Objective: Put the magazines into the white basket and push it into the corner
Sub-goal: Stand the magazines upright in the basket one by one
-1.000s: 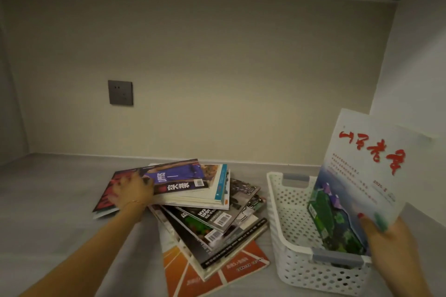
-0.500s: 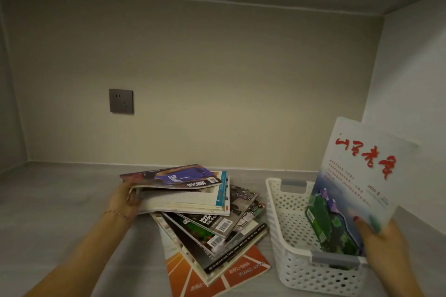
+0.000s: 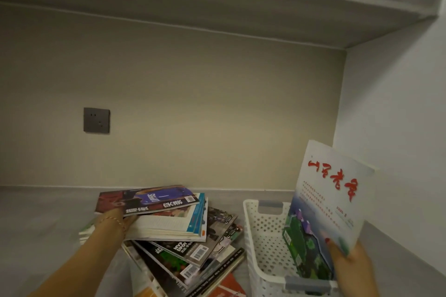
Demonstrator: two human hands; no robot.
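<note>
The left hand (image 3: 113, 220) has lifted the top magazines (image 3: 154, 212) off the pile (image 3: 193, 258), thumb now tucked beneath them.

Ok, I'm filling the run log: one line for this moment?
right hand: holds white red-titled magazine upright in white perforated plastic basket | left hand: lifting top magazines

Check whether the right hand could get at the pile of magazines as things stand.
Probably not directly: the right hand already has a grip on a white magazine standing in the basket, and the basket sits between it and the pile.
</note>
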